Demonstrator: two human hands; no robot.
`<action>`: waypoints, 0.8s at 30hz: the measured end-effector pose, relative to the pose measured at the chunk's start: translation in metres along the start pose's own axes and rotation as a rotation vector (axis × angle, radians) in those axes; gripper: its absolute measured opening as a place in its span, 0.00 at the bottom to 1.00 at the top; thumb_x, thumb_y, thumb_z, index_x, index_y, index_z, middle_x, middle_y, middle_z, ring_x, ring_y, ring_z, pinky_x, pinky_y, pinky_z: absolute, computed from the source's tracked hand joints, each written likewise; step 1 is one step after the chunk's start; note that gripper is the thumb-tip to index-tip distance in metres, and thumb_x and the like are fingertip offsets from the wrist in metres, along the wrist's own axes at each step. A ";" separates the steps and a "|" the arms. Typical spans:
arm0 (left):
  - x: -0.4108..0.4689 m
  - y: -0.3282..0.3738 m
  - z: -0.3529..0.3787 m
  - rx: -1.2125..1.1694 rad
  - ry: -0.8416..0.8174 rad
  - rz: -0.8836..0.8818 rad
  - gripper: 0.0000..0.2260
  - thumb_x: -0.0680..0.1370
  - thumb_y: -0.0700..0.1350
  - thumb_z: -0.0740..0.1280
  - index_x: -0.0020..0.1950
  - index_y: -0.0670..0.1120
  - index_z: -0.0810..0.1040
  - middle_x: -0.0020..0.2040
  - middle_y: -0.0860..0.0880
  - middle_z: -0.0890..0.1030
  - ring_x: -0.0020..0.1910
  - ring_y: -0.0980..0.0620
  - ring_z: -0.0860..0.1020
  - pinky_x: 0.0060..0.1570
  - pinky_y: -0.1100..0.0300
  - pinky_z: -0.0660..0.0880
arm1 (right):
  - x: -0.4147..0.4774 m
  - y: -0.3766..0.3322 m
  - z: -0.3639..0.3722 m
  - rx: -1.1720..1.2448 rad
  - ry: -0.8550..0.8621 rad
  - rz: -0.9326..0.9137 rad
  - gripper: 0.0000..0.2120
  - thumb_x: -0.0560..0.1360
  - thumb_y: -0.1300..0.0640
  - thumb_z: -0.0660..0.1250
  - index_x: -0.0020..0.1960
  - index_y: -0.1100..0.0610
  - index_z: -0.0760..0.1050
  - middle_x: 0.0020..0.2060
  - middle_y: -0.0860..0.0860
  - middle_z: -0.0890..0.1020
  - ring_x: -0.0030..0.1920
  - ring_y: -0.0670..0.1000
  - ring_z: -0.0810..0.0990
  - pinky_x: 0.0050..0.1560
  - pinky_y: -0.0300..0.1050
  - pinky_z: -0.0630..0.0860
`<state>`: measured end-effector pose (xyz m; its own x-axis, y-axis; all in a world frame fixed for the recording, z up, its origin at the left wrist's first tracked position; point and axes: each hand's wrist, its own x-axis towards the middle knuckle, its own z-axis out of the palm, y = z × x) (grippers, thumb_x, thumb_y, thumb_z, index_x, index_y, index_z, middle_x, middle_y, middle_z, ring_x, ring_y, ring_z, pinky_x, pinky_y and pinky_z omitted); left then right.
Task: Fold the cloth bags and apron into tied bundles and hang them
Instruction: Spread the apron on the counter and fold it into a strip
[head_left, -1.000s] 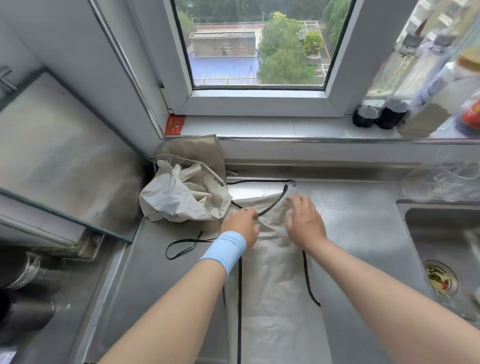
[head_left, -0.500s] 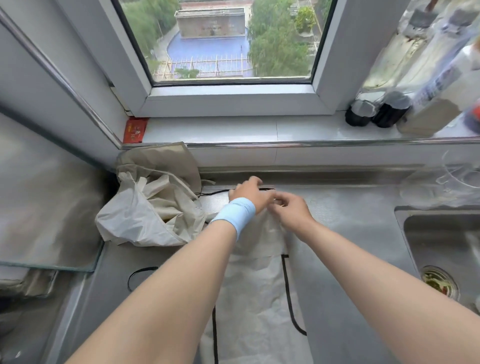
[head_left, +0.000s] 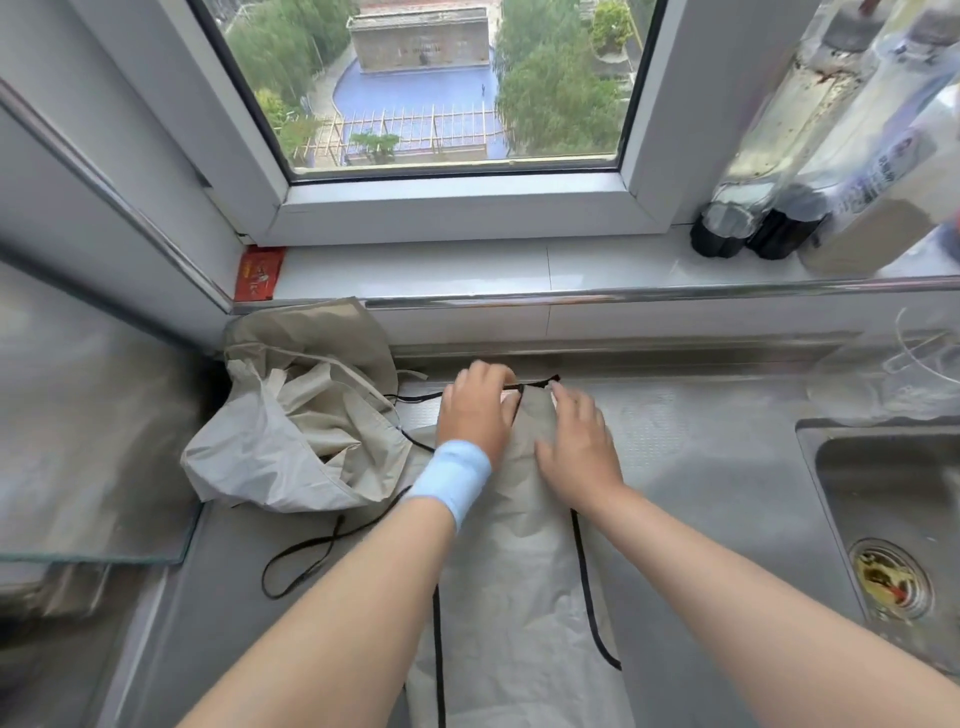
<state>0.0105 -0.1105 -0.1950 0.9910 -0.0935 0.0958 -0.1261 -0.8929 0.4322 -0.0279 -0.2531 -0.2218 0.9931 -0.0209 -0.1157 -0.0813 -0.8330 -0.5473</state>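
Blue-banded left hand (head_left: 475, 415) curls its fingers on the black strap (head_left: 540, 383) at the far end of the apron (head_left: 514, 597); right hand (head_left: 576, 447) lies flat just beside it, fingers straight, pressing the cloth. Folded into a long strip, the apron runs along the steel counter (head_left: 701, 467) toward the person. Crumpled bags (head_left: 291, 431) sit just left of it; sink (head_left: 883, 519) at right
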 end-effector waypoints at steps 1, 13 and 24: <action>-0.017 -0.005 0.001 0.060 0.039 0.029 0.09 0.75 0.50 0.61 0.51 0.49 0.76 0.48 0.49 0.76 0.47 0.45 0.75 0.46 0.51 0.72 | 0.000 -0.003 0.003 -0.120 0.070 -0.102 0.34 0.73 0.57 0.68 0.76 0.55 0.61 0.70 0.57 0.67 0.66 0.58 0.69 0.64 0.54 0.70; -0.156 -0.087 0.013 0.340 -0.350 -0.040 0.37 0.73 0.67 0.56 0.78 0.51 0.57 0.78 0.43 0.56 0.76 0.44 0.54 0.68 0.43 0.64 | 0.011 -0.011 0.038 -0.584 -0.292 -0.262 0.38 0.78 0.32 0.43 0.81 0.51 0.40 0.80 0.55 0.41 0.79 0.56 0.38 0.77 0.56 0.39; -0.112 -0.079 -0.001 0.233 -0.588 -0.091 0.44 0.70 0.66 0.60 0.78 0.58 0.37 0.77 0.49 0.30 0.75 0.47 0.30 0.75 0.44 0.47 | -0.056 -0.008 0.053 -0.397 -0.229 -0.263 0.35 0.76 0.35 0.39 0.80 0.46 0.39 0.79 0.53 0.36 0.78 0.52 0.33 0.77 0.57 0.41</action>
<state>-0.0903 -0.0297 -0.2390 0.8650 -0.1793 -0.4686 -0.0923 -0.9749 0.2026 -0.0869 -0.2154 -0.2549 0.9281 0.3014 -0.2187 0.2509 -0.9401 -0.2309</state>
